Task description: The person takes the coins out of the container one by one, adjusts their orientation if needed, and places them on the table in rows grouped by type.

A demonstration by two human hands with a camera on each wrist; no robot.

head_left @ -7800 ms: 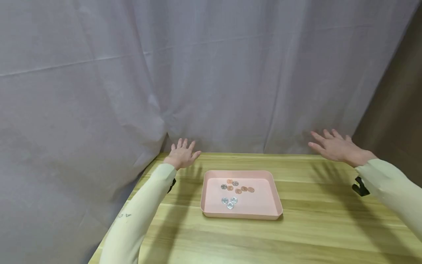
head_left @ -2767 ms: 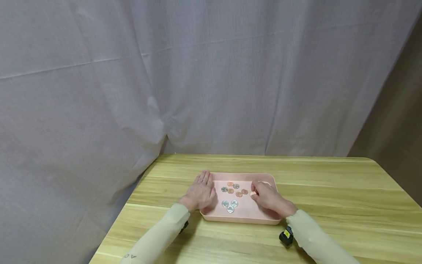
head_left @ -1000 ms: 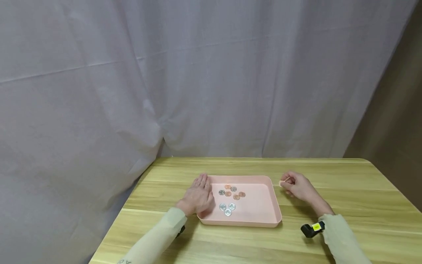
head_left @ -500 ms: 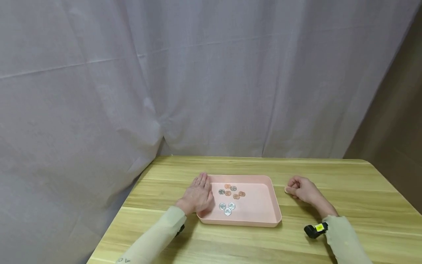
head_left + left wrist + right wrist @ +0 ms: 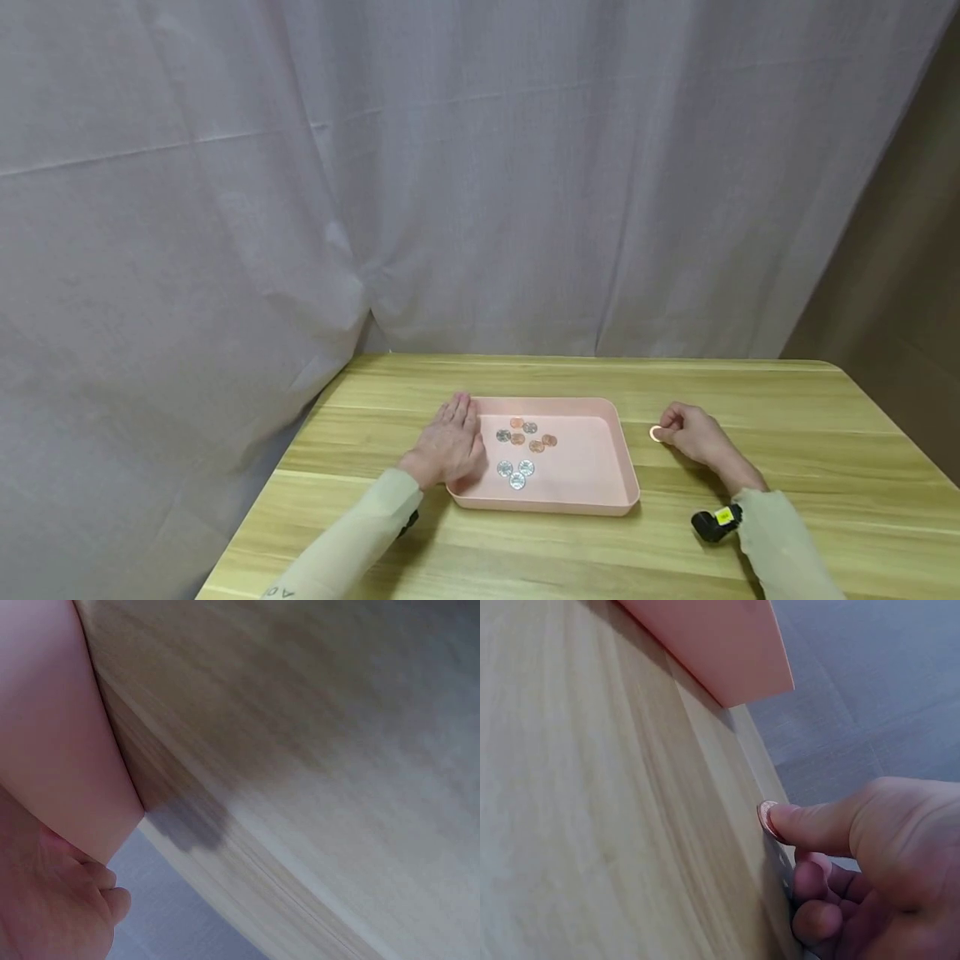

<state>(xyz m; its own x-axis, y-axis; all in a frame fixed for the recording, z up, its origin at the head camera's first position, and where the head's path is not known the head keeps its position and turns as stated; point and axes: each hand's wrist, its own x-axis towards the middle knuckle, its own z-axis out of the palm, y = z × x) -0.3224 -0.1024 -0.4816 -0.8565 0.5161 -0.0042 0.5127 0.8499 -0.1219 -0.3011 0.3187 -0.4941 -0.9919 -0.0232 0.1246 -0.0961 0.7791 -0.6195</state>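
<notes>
My left hand (image 5: 447, 442) rests with straight fingers along the left side of the pink tray (image 5: 592, 467). In the left wrist view this hand (image 5: 56, 900) lies against the tray's outer wall (image 5: 60, 742). Right of the tray, my right hand (image 5: 693, 435) pinches a copper-coloured coin (image 5: 656, 434) between thumb and fingers, low over the table. The right wrist view shows the coin (image 5: 766, 819) tilted on edge under the thumb, close to the wood. Inside the tray lie several copper-coloured coins (image 5: 550, 441) and several silver-coloured coins (image 5: 517, 481), three of these grouped nearer me.
The wood-grain table (image 5: 525, 550) extends on all sides of the tray. A grey curtain (image 5: 480, 183) hangs behind its far edge and along the left. A black wrist camera (image 5: 712, 525) sits below my right wrist.
Both hands came down from above the table's far side. My right hand took the rightmost copper-coloured coin from the tray, carried it right past the rim, and shifted slightly further right and nearer.
</notes>
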